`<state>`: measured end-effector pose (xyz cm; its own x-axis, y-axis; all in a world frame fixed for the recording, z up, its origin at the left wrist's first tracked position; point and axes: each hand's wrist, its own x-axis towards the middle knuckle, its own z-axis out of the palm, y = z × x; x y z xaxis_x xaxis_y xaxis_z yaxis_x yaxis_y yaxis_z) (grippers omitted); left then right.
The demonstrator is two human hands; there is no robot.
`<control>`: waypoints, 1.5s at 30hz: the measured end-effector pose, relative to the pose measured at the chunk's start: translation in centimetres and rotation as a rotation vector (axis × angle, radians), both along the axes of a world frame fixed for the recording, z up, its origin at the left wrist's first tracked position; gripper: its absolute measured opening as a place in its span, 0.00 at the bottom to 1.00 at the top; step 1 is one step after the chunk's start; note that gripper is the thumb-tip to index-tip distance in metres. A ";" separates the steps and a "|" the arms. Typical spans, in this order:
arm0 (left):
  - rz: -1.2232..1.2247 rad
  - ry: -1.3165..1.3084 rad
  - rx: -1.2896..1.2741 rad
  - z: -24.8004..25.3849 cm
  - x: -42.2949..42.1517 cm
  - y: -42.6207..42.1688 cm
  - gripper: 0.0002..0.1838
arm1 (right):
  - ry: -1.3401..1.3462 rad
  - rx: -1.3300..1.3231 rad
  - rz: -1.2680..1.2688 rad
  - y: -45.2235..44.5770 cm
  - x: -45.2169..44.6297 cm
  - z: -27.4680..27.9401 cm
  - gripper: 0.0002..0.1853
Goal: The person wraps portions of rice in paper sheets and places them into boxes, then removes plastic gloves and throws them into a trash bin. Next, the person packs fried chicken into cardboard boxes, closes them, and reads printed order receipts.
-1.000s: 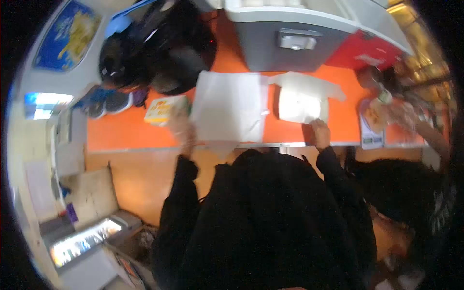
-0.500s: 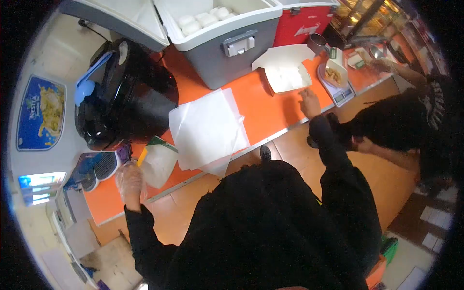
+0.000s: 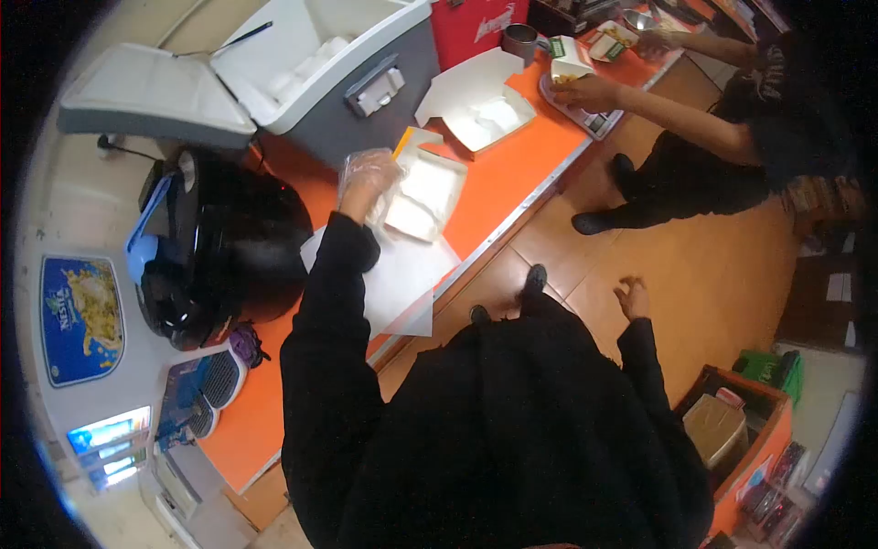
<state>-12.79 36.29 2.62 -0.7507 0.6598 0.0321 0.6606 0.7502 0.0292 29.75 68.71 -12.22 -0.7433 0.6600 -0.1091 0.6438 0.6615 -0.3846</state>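
Observation:
My left hand, in a clear plastic glove, is closed on the near-left side of an open paper food box lined with white paper. The box is tilted over the orange counter, beside the stack of white paper sheets. Just beyond it, a second open food box with a white liner stands on the counter. Away from the counter, my right hand hangs bare over the tiled floor, fingers apart and holding nothing.
A grey cooler with white bundles inside stands behind the boxes, near a red cooler. At left is a black lidded cooker. A co-worker's hand reaches over a food box on the scale. An orange bin stands right.
My left hand has carried its food box rightward, beside the other box. My right hand has dropped from the counter to over the floor. The co-worker's arm now reaches to the scale.

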 end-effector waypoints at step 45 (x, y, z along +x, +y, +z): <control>-1.264 -0.843 0.074 4.6 53.1 125.5 0.25 | -0.354 -0.950 -1.082 84.4 55.6 -15.2 0.13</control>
